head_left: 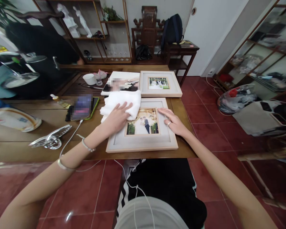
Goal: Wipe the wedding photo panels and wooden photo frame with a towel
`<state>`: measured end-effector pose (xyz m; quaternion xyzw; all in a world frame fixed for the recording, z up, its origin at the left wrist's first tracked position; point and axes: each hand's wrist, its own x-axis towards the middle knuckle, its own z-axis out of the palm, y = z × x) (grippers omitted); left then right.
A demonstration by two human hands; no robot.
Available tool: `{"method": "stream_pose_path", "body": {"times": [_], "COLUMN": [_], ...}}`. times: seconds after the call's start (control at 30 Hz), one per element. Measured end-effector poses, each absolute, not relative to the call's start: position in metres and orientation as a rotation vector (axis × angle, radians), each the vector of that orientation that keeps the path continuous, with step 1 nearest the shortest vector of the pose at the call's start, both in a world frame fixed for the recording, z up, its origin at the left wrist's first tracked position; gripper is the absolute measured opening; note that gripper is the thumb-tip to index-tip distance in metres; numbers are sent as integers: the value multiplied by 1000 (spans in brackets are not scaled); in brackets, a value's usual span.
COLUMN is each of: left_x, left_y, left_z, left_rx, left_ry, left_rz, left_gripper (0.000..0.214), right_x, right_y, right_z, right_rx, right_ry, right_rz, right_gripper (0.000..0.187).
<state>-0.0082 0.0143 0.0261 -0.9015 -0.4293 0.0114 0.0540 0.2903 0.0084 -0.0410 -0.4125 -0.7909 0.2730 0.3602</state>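
Observation:
A framed wedding photo (143, 143) with a pale wooden border lies flat on the table in front of me. My left hand (118, 117) rests with fingers spread on a folded white cloth (134, 98), which covers the frame's upper left corner and spills past its edge. Along the frame's right side lies my right hand (173, 122), its fingers stretched out and the thumb, with a ring, toward the picture. Behind are a second framed photo (162, 90) and an unframed photo print (131, 78), partly pixelated; the cloth touches the print's near edge.
Left on the wooden table (85, 152) are a phone (92, 108) with a white cable, a silver claw clip (51, 138), a small dropper bottle (60, 101) and a white cup (89, 79). A kettle (35, 65) stands farther back. The table's right edge borders red floor tiles.

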Motion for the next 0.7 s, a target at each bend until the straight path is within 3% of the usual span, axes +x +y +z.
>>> {"method": "stream_pose_path", "body": {"times": [0.23, 0.43, 0.7], "left_x": [-12, -28, -5], "left_y": [-59, -115, -76], "left_z": [48, 54, 41], "left_rx": [-2849, -2945, -2742], "left_ry": [-1314, -1221, -1320], "left_rz": [225, 166, 173], "left_gripper": [35, 38, 38], "right_x": [289, 289, 290], "right_y": [7, 8, 8], "right_z": [-39, -41, -39], "right_rx": [-1061, -1051, -1029], "right_ry": [-2045, -2052, -2086], "right_rz": [695, 681, 692], "right_gripper": [66, 66, 68]}}
